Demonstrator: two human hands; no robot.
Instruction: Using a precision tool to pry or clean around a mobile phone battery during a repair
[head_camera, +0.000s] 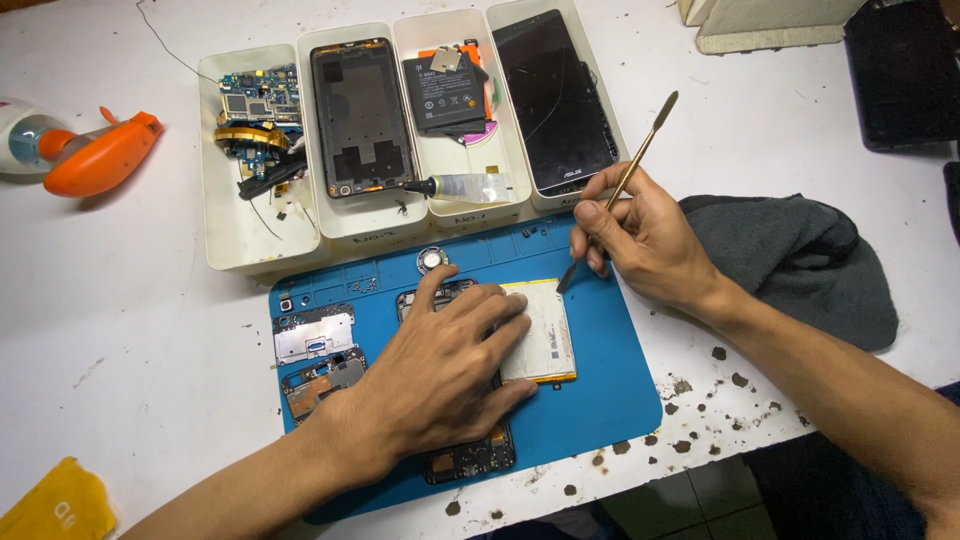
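Right hand (640, 240) pinches thin metal spudger (622, 185), tip at white flat battery (540, 330) edge; left hand (445, 365) flat, gripping nothing, presses opened phone (470, 455) on blue mat (600, 400); battery looks half-lifted, not free.

The mat (600, 400) looked like matt blue rubber; the spudger (640, 150) was smooth metal, the battery (545, 335) dull silvery foil, the trays (235, 240) plain white plastic, the cloth (810, 260) soft grey.

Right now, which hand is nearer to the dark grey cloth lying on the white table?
Right. The right hand, holding a thin metal pry tool, sits just left of the dark grey cloth; the left hand presses on the opened phone, farther away.
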